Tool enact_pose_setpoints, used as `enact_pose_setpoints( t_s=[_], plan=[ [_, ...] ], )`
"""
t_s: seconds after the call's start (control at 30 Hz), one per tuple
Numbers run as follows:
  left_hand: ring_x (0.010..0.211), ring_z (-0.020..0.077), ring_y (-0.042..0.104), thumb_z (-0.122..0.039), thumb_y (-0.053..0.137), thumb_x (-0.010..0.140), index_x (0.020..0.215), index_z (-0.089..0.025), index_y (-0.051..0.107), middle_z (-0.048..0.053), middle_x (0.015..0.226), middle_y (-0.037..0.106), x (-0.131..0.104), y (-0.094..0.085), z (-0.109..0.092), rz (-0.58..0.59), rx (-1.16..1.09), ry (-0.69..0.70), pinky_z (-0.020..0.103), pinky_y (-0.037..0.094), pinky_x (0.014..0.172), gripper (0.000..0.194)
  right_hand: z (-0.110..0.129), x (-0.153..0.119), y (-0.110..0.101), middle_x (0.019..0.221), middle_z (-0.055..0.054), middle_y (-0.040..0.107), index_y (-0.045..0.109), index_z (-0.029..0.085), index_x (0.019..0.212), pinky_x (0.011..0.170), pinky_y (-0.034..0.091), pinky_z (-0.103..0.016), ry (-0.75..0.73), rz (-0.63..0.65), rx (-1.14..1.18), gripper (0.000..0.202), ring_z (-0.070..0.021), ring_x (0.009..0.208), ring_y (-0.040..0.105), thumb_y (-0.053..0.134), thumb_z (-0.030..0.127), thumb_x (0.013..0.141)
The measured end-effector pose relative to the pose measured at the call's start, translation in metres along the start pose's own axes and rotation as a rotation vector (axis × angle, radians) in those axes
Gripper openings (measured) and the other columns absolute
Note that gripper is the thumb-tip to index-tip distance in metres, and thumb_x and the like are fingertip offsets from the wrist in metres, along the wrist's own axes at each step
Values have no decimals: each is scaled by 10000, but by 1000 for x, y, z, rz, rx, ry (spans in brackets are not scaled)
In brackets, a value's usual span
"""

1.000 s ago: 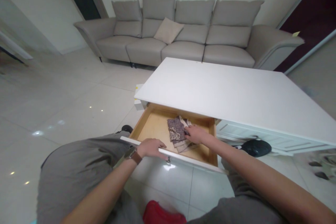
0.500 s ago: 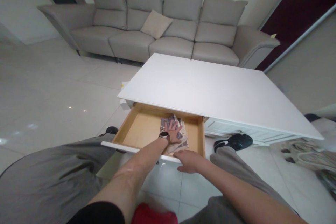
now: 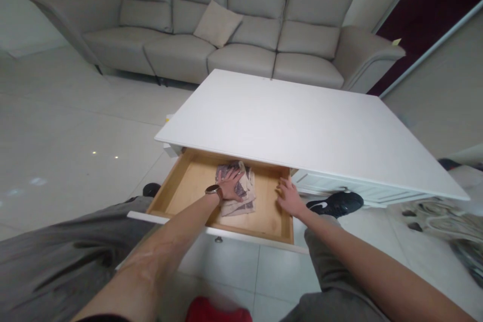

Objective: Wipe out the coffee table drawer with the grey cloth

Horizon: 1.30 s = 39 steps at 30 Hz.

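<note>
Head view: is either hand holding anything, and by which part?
The left hand grips nothing: it lies spread on the folded cloth. Whether the right hand, at the drawer's right wall, grips it cannot be told.

I can read no words or numbers here. The one brand sign I can make out is the white Nike-style swoosh [image 3: 320, 205] on my black shoe [image 3: 345, 204], right of the frame's centre, below the middle. At the upper right, a small yellow tag [image 3: 396, 42] on the sofa's arm [image 3: 372, 53] is too small for me to read.
</note>
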<state>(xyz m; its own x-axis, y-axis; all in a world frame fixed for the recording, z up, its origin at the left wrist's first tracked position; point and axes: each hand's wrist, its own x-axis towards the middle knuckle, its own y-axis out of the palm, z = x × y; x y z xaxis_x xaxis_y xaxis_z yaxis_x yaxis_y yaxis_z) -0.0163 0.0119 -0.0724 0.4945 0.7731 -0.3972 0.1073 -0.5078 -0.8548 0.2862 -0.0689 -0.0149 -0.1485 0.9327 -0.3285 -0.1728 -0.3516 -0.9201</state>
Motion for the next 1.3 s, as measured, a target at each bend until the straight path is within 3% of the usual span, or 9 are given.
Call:
enact_pose_setpoints(
  t_s=[0.1,0.23,0.37,0.5,0.7,0.83,0.97,1.13,1.3],
  plan=[
    [1560,446,-87,-765,751,549,1637,-351,107,80,1732,60,-15,-12,33,-7,11,-156,793,-55,1131,1331,7,7,27,1451,-117,533,658,165,1134,1085,370,-353,108,-202,92,324,-263,1281,505,501,120,855],
    [1547,460,-143,-734,746,573,1638,-365,92,59,1736,24,-38,-23,73,-22,13,-296,783,148,1134,1303,8,11,34,1339,-102,612,702,180,1019,1021,380,-332,68,-262,79,312,-251,1194,538,511,46,811],
    [1535,503,-127,-668,781,564,1631,-395,134,54,1737,13,-44,-22,78,-39,39,-269,787,220,1103,1277,5,10,32,1290,-90,636,715,195,997,971,389,-336,99,-273,62,336,-251,1126,547,503,23,801],
    [1528,529,-103,-685,817,511,1617,-441,161,53,1736,18,-24,-14,31,9,47,-105,831,191,1076,1309,4,12,33,1257,-92,644,713,182,965,976,378,-324,82,-280,86,300,-242,1106,551,522,32,789],
    [1534,518,-94,-667,825,531,1620,-434,151,67,1733,54,32,34,-109,75,67,340,909,92,1031,1302,7,13,29,1240,-89,644,702,187,937,933,386,-306,107,-311,70,241,-238,1052,544,522,73,825],
    [1537,500,-123,-619,888,454,1610,-379,261,90,1727,95,50,52,-160,49,78,274,824,83,1137,1336,11,11,24,1160,-91,652,679,192,1012,889,388,-299,134,-310,54,270,-228,1002,540,503,84,838],
    [1549,484,-42,-664,814,560,1601,-418,236,36,1726,136,49,34,-123,-10,11,312,877,46,1085,1215,12,13,21,1085,-84,649,654,187,988,872,378,-303,121,-315,13,246,-228,971,531,512,84,816],
    [1550,461,-27,-666,752,653,1581,-404,299,18,1727,135,24,-10,-27,-89,-58,58,839,105,1106,1066,9,17,21,1069,-82,643,654,179,958,881,371,-303,108,-294,16,225,-226,986,530,524,84,801],
    [1544,484,29,-648,674,712,1597,-391,274,34,1729,124,-26,-39,78,-137,-17,-277,801,192,1105,1005,8,17,22,1066,-75,642,658,184,923,857,372,-311,118,-295,-4,172,-228,953,519,535,116,824]
  ],
)
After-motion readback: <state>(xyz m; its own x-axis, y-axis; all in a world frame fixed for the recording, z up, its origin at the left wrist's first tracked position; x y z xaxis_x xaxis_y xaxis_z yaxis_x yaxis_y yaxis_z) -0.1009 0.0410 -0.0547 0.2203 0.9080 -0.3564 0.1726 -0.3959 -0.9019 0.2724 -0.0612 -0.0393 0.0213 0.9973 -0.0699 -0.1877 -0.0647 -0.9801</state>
